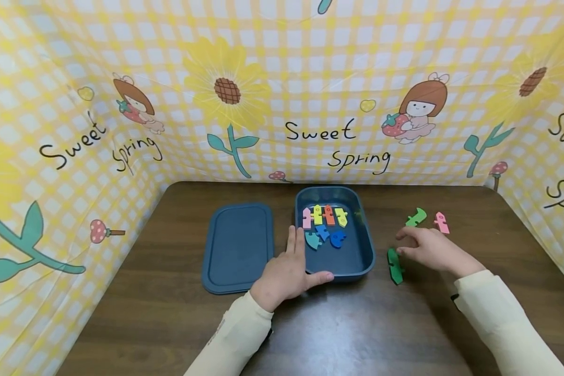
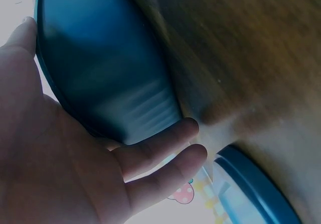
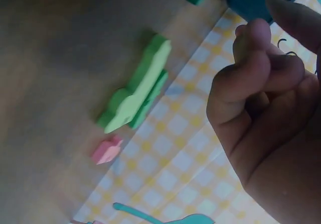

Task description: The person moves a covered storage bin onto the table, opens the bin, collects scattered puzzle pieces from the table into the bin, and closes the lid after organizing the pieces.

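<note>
Puzzle pieces (image 1: 323, 225) lay inside the blue container (image 1: 362, 256), a row of pink, yellow, orange and yellow ones above three blue ones. That container stood on the dark wooden surface (image 1: 357, 324), just right of its blue lid (image 1: 237, 245). The left hand (image 1: 286, 271) rested against the container's near left corner, fingers straight along the wall, its grip wide and holding nothing. The right hand (image 1: 427, 248) hovered over the surface with loosely curled fingers, holding nothing, fingertips just beside a dark green piece (image 1: 395, 265). A light green piece (image 1: 416, 217) and a pink piece (image 1: 442, 222) lay just beyond that hand.
</note>
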### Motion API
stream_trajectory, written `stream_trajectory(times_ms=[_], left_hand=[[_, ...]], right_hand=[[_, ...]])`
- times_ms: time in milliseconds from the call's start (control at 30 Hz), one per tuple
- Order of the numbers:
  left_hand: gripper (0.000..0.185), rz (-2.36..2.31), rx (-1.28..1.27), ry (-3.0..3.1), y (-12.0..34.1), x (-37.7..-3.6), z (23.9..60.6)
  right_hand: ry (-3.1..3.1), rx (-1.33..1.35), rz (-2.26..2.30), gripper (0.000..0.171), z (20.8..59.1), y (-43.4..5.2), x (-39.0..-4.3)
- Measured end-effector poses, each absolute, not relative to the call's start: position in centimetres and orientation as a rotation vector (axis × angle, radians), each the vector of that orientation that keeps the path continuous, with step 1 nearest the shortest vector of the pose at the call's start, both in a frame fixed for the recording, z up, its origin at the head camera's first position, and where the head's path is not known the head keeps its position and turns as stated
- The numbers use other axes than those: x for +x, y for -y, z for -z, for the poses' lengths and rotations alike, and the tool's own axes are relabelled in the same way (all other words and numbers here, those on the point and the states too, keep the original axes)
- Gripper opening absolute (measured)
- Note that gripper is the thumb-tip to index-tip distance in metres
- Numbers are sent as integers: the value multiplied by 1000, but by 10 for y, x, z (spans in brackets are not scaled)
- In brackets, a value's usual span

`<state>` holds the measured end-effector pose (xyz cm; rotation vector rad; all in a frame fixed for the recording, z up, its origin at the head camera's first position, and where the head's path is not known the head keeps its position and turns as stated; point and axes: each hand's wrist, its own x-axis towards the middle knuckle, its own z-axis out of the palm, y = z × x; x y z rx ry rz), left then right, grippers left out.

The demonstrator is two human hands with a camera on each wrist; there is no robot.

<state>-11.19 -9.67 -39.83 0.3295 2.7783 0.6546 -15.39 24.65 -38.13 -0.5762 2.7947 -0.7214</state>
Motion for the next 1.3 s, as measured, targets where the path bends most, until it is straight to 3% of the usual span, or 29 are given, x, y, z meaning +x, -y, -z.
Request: stream_trajectory(times_ms=[267, 467, 933, 1300], left_hand=[[121, -655, 339, -2785, 97, -111, 397], [122, -664, 327, -2775, 97, -111, 397], [122, -670, 330, -2781, 96, -111, 399], [121, -654, 331, -2779, 95, -110, 397]], right_hand=[[-2700, -463, 734, 80, 399, -260, -142], [-2673, -496, 733, 93, 410, -264, -136], [-2734, -536, 612, 99, 419, -259, -130], [-2785, -532, 562, 91, 420, -253, -127]])
